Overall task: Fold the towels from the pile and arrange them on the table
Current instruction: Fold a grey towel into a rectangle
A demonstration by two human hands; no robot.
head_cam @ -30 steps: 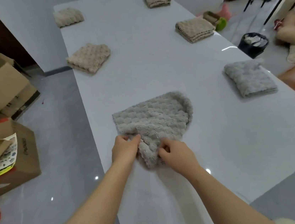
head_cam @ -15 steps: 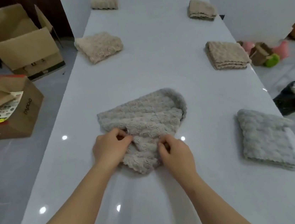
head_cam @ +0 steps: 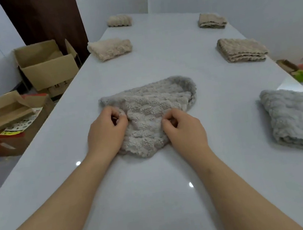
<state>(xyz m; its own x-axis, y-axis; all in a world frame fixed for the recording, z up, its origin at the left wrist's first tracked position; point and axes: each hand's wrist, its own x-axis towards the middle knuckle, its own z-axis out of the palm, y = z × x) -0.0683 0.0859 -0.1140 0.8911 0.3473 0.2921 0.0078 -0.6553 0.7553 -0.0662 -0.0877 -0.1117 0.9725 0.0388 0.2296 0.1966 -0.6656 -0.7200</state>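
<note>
Left hand (head_cam: 107, 133) and right hand (head_cam: 183, 128) are each pinching the rumpled grey towel (head_cam: 152, 112) lying mid-table (head_cam: 157, 200); folded grey towel (head_cam: 297, 116) is sitting at 3 o'clock

Fingers (head_cam: 113, 112) farther apart along gray towel (head_cam: 151, 103)

Light is even, diffuse and fairly bright, coming from above: two small point glints (head_cam: 78, 163) sit on the glossy white table (head_cam: 159, 62), plus a bright sheen patch at its right edge. Shadows are faint, just a soft dark rim under the grey towel (head_cam: 153, 118) where my grip bunches it. The wide-angle lens splays the table edges and stretches everything toward the bottom corners; the centre is reasonably sharp with soft fine texture, and the cardboard box (head_cam: 12, 120) at the left edge is smeared with blur.
</note>
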